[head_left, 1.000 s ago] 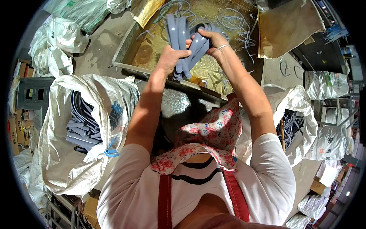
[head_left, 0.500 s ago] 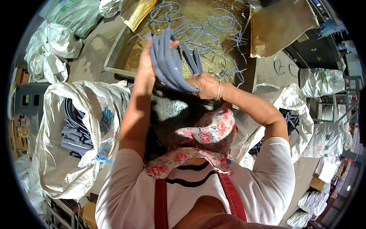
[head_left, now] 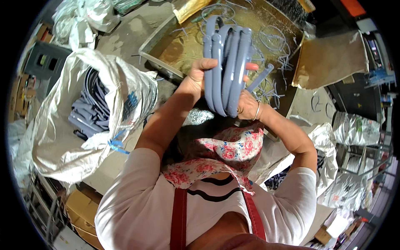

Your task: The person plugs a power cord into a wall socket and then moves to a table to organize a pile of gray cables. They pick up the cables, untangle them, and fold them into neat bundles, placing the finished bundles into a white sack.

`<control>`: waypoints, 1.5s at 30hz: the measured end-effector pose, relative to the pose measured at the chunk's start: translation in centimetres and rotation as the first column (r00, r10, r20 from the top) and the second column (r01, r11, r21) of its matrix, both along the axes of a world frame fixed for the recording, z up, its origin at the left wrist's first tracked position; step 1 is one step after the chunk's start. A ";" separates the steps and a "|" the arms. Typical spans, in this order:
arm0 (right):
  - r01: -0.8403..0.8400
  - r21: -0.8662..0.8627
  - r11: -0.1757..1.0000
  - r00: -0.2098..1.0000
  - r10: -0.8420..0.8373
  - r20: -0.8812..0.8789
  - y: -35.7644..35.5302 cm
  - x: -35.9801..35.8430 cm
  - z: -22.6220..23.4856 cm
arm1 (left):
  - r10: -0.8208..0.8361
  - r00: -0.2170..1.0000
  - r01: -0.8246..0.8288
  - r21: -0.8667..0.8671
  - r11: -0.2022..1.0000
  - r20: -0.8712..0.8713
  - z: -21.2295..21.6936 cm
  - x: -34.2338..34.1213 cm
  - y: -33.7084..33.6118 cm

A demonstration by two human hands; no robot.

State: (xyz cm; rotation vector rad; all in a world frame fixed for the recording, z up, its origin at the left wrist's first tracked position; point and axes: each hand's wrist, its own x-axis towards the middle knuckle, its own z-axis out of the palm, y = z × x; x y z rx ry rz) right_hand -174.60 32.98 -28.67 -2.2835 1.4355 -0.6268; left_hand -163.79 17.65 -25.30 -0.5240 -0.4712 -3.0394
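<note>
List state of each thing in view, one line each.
left hand: closed on the bundle's left side
right hand: gripping the bundle from below and right
bundle of grey curved plastic pieces: stacked together, held upright above the tray
metal tray: open, littered with thin grey offcuts
white sack: mouth open, part full of grey pieces
brown cardboard sheet: lying flat beside the tray

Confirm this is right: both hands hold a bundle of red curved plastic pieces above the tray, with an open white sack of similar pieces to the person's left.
Not quite: the bundle of curved plastic pieces is grey, not red, as the head view shows. The rest holds: the left hand and right hand grip it above the tray, and the white sack stands open at the left.
</note>
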 end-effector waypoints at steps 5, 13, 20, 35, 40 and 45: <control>0.042 0.214 0.976 0.900 0.056 -0.431 3.5 -1.5 0.1 | -0.142 0.957 0.208 0.253 0.945 -0.254 4.0 1.9 3.9; 0.243 -0.074 0.967 0.968 -0.247 -0.043 -0.4 2.4 9.3 | 0.455 0.875 -0.483 -0.330 0.811 -0.163 15.8 11.1 5.8; 0.497 0.008 0.868 0.796 -0.460 0.393 -14.0 9.4 13.4 | 0.971 0.063 -0.102 -0.970 -0.223 -0.230 22.2 21.0 -0.8; -0.200 0.286 0.937 0.224 -0.240 0.945 -17.6 21.0 10.4 | 0.935 -0.096 0.643 -0.696 0.321 0.343 5.1 19.3 -8.7; -0.219 0.127 0.967 0.446 -0.016 0.895 -17.7 23.6 14.3 | 0.954 -0.050 0.704 -0.667 0.244 0.296 2.7 17.5 -10.5; -0.232 0.116 0.966 0.383 -0.019 0.924 -17.9 21.7 14.2 | 0.952 0.088 0.689 -0.708 0.154 0.293 2.8 16.8 -11.7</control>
